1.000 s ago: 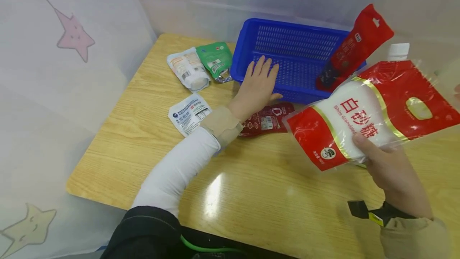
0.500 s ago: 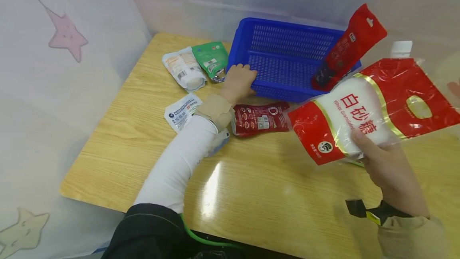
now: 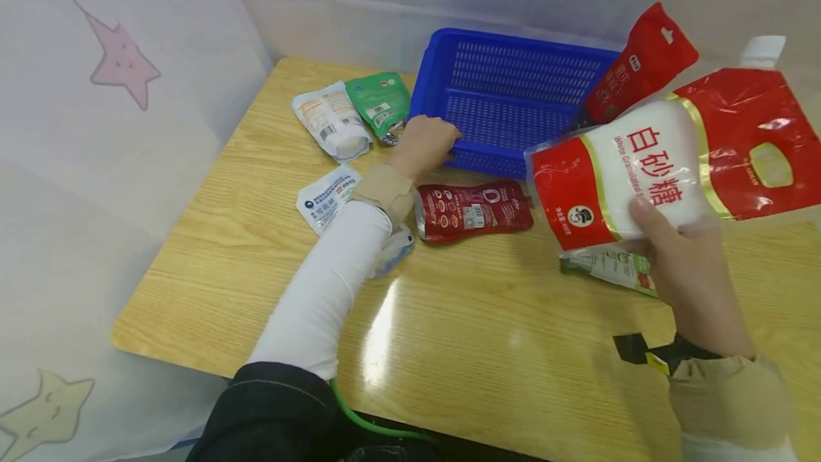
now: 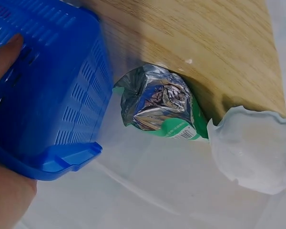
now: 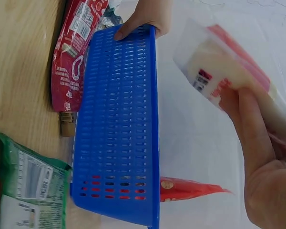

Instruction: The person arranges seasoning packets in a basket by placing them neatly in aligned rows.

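Observation:
My left hand (image 3: 423,142) grips the near left part of the rim of a blue plastic basket (image 3: 522,70). In the right wrist view, the thumb presses on the basket's outer side. My right hand (image 3: 689,273) holds a clear and red bag of white granulated sugar (image 3: 661,155), thumb on its front and fingers behind. The bag is raised in front of the basket's right end and hides part of it. A long red packet (image 3: 644,59) leans inside that end, its top sticking out above the rim.
A dark red spouted pouch (image 3: 474,211) lies before the basket. To its left are a green pouch (image 3: 380,102), a white pouch (image 3: 330,122) and a white-blue packet (image 3: 326,198). A green packet (image 3: 612,269) lies partly under the sugar bag in view. A wall stands behind the table.
My left hand, spread over the basket a second ago, has moved left and closed on its rim. The sugar bag has risen and shifted right, uncovering more of the green packet.

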The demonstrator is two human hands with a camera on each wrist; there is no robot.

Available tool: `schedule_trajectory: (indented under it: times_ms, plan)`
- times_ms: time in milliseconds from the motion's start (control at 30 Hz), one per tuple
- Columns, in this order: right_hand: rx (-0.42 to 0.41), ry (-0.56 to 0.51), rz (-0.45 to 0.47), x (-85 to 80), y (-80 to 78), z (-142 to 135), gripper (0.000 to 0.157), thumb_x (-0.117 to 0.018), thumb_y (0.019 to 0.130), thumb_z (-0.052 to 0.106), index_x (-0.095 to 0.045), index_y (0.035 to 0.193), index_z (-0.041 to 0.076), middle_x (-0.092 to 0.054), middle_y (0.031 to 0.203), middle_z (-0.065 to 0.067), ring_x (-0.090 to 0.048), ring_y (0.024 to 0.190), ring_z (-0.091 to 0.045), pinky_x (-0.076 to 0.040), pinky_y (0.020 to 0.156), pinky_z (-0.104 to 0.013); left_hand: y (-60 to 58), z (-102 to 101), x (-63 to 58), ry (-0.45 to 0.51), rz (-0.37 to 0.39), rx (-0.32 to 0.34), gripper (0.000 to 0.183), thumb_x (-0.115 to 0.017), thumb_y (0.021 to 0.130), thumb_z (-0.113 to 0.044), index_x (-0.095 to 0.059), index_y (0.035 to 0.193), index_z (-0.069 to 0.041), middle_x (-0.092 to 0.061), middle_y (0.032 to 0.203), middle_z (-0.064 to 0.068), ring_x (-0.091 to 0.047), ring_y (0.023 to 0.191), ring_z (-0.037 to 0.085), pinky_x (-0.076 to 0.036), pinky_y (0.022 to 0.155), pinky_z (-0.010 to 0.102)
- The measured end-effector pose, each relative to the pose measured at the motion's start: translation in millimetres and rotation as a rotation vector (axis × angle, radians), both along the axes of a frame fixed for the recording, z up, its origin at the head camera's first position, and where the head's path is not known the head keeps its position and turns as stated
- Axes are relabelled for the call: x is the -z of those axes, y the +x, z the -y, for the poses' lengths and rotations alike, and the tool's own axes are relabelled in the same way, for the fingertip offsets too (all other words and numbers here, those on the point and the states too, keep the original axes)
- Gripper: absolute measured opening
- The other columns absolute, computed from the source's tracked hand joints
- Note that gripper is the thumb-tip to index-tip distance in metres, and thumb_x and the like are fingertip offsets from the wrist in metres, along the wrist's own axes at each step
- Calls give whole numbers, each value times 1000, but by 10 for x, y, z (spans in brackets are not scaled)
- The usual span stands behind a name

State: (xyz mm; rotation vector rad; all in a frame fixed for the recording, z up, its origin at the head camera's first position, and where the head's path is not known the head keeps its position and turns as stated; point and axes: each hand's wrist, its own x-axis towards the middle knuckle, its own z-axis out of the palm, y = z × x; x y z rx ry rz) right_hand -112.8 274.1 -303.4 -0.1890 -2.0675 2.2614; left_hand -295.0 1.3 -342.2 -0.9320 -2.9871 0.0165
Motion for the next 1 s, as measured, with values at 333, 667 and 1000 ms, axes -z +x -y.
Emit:
schedule_trajectory:
  times_ms: [333, 667, 1000]
  plan:
    - [234, -52, -170, -197, -476, 320, 47, -70, 86, 15, -54, 130, 10, -64, 119, -4, -64, 101, -15, -56, 71, -17, -5, 0, -40, 3, 7, -31, 23, -66, 90, -30, -71, 109, -18, -73, 108, 5, -69, 100, 22, -54, 85, 40]
    - [364, 401, -94, -122, -1140, 347, 37, -64, 90, 30, -59, 123, 15, -67, 113, 7, -63, 101, -5, -49, 94, -23, 6, -10, -67, -6, 17, -34, 23, -66, 90, -30, -71, 109, -18, -73, 106, 3, -69, 99, 21, -54, 86, 39]
    - [357, 792, 128, 84, -1480, 127, 59, -47, 92, 53, -47, 138, 16, -58, 136, -9, -58, 115, -15, -46, 103, -33, -11, -19, -19, -13, 19, -22, 21, -64, 91, -30, -71, 107, -17, -73, 106, 4, -69, 99, 21, -54, 86, 39]
